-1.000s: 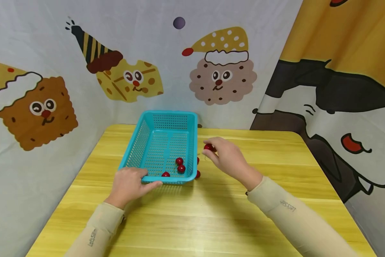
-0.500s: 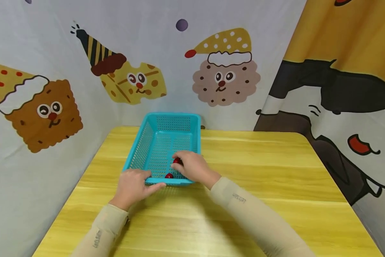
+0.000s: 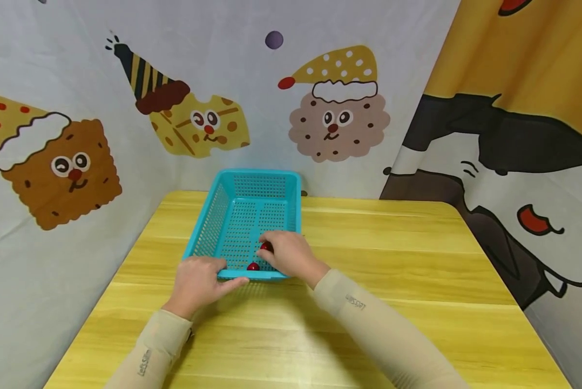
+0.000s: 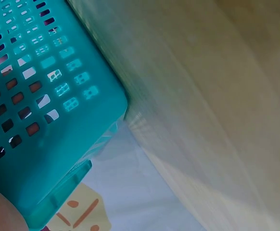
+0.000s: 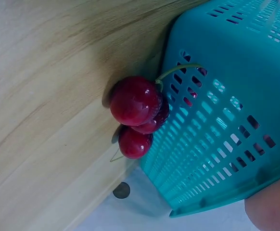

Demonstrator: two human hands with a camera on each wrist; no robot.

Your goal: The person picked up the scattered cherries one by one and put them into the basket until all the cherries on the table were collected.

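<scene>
A blue plastic basket [image 3: 213, 219] with perforated walls stands on the table. My left hand [image 3: 196, 285] grips its front-left rim, fingers over the edge and thumb along the outside. Inside the front right part of the basket, my right hand [image 3: 291, 255] holds a red cherry [image 3: 266, 247] between thumb and fingers. Another cherry [image 3: 253, 267] lies by the front wall, left of that hand. The right wrist view shows three cherries on the table against the basket's outer wall, the nearest cherry [image 5: 135, 101] with a green stem. The head view hides these three.
The yellow wood-grain table [image 3: 378, 259] extends to the right and front of the basket. Behind it hangs a white cloth [image 3: 262, 102] printed with cartoon figures, close to the basket's far end.
My right hand has carried a cherry from beside the basket leftward over its right rim and down inside. Over the last half second it has sunk slightly. The left hand keeps its grip.
</scene>
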